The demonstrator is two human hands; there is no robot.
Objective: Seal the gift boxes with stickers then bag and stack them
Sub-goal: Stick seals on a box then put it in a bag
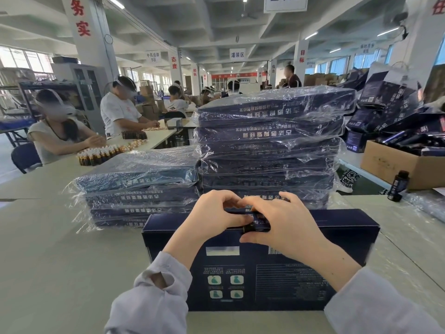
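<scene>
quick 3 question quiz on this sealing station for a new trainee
1. True or false: the gift box gripped by the left hand and right hand is already in a plastic bag.
2. The taller stack of bagged boxes stands: A) left of the shorter stack; B) right of it; C) on the floor.
3. What stands alone on the table near the cardboard carton?
Key: 1 false; 2 B; 3 a small dark bottle.

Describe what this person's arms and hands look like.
The left hand and right hand are bare: no gloves, rings or watch visible. Loose pale lavender-grey long sleeves cover both arms; the left sleeve has an open slit at its cuff.
</scene>
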